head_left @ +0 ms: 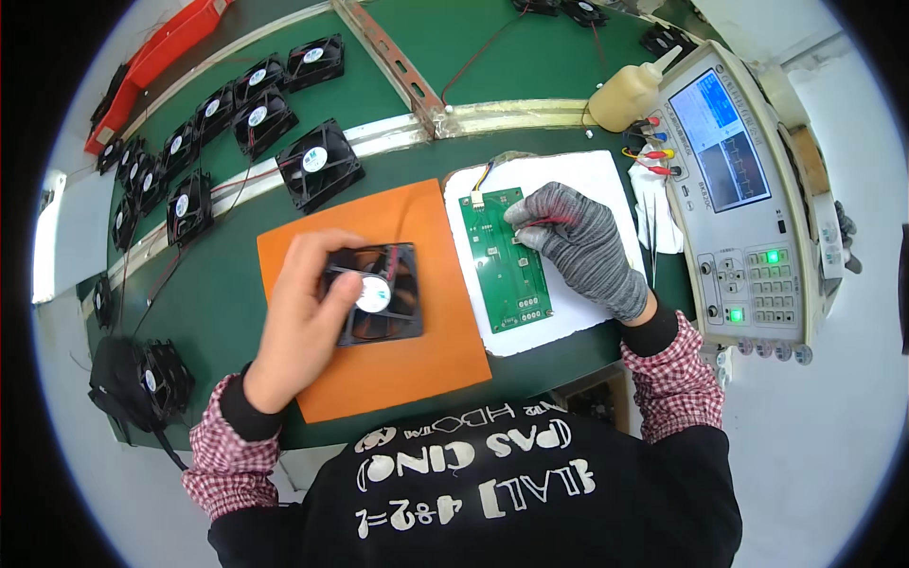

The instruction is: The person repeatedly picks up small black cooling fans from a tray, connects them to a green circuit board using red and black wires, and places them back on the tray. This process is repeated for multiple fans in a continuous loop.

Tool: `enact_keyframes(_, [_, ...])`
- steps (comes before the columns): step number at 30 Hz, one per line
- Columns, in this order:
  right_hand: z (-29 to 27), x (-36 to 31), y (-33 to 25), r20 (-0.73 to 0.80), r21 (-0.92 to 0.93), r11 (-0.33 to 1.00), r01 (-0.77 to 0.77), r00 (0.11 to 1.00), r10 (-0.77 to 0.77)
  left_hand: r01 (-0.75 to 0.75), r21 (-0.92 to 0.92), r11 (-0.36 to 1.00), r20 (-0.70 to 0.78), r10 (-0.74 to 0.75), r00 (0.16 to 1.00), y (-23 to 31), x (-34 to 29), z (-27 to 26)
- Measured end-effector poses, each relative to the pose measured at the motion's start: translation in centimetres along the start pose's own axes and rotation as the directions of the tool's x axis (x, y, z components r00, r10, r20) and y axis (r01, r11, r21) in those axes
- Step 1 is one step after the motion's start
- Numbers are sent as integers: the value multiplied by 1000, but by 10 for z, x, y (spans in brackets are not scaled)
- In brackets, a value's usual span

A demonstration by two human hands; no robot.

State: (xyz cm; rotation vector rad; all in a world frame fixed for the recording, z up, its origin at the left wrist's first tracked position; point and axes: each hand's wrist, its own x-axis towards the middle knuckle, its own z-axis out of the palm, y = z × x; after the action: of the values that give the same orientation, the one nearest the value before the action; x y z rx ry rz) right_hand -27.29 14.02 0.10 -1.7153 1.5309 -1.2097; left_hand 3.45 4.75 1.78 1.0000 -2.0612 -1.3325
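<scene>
My bare left hand (305,312) grips the left side of a black square cooling fan (405,293), its thumb by the white round label. The fan lies on an orange mat (426,364). My right hand (589,251), in a grey knitted glove, is closed in a pinch over the upper right part of a green circuit board (507,293). A red wire (561,221) shows at its fingers; the wire's end is hidden by the fingertips. The board lies on a white sheet (578,327), with a white plug (477,198) and coloured wires at its top left corner.
Several black fans (256,123) stand at the upper left, with another fan (317,163) beyond the mat. A metal rail (398,128) crosses behind. At right are a bench instrument (786,227) with test leads (658,156) and a cream squeeze bottle (625,97). A red bin (175,47) sits far left.
</scene>
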Motion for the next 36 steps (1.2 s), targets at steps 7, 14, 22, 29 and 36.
enact_keyframes(7, [2,-9,-1,30,-373,869,325,940,-339,-333,467,819,172,285,943,12,3,7])
enact_keyframes(14, [-1,-4,-2,216,-506,761,405,914,-343,-382,470,796,200,325,924,10,5,11])
enact_keyframes(22, [-1,3,-17,261,-517,781,351,933,-247,-418,536,734,185,381,906,16,5,11])
enact_keyframes(29, [-2,-4,1,93,-294,942,162,986,-141,-646,699,308,-155,946,283,55,-30,11])
enact_keyframes(36, [10,-7,14,42,-121,987,106,994,-102,80,-873,482,349,501,792,70,-36,-23])
